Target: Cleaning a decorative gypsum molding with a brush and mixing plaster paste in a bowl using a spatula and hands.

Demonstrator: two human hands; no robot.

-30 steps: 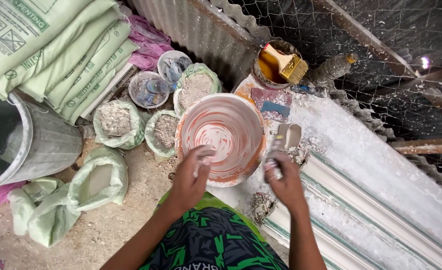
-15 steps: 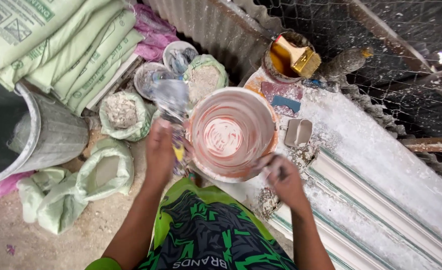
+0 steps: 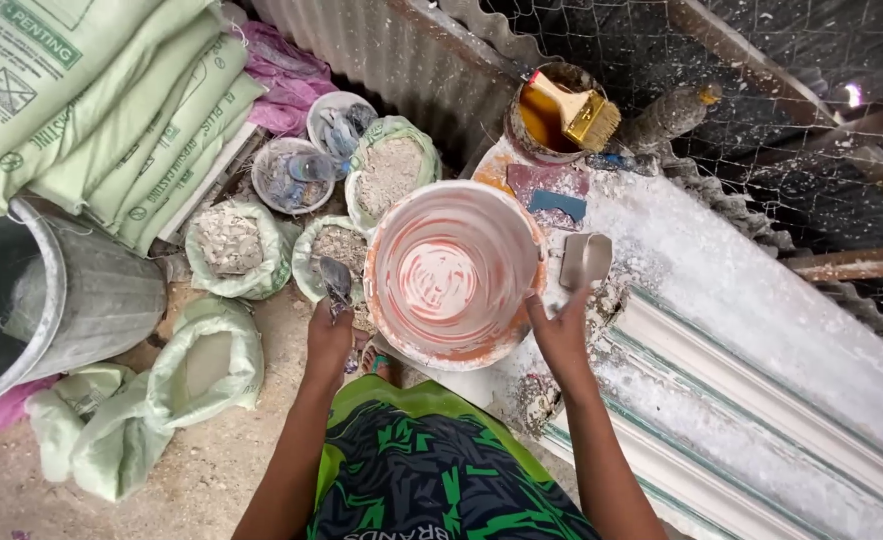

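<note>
Now the left hand (image 3: 330, 335) is closed around a small scoop (image 3: 337, 282), just left of the bucket (image 3: 457, 275), above the open bags. The right hand (image 3: 562, 335) touches the right rim of the bucket with loosely open fingers (image 3: 537, 308); it seems to steady it. The bucket stands on the white dusty desk (image 3: 722, 300), with a pink and white swirl inside. To do this well, I think the scoop should be filled level from the nearest bag (image 3: 337, 250) and the rim held firm, so no powder spills. Behind the bucket stands a pot (image 3: 552, 120) with a brush (image 3: 582, 112).
</note>
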